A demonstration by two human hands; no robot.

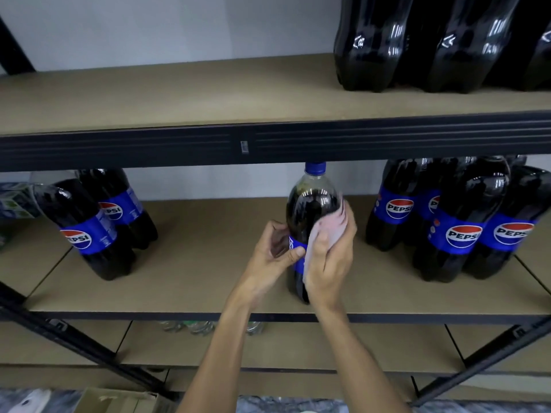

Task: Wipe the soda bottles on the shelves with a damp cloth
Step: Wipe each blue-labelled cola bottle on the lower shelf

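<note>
A large dark soda bottle (308, 204) with a blue cap and blue label stands upright near the front middle of the middle shelf (208, 263). My left hand (275, 253) grips its left side at the label, thumb across the front. My right hand (331, 257) holds a pale pink cloth (323, 231) pressed against the bottle's right side and shoulder. The bottle's lower right part is hidden behind my right hand.
Two Pepsi bottles (95, 231) stand at the shelf's left, several more (459, 222) at its right. Dark bottles (417, 46) sit on the upper shelf (179, 96) at right. A black beam (268, 144) fronts that shelf. A cardboard box (119, 400) lies on the floor.
</note>
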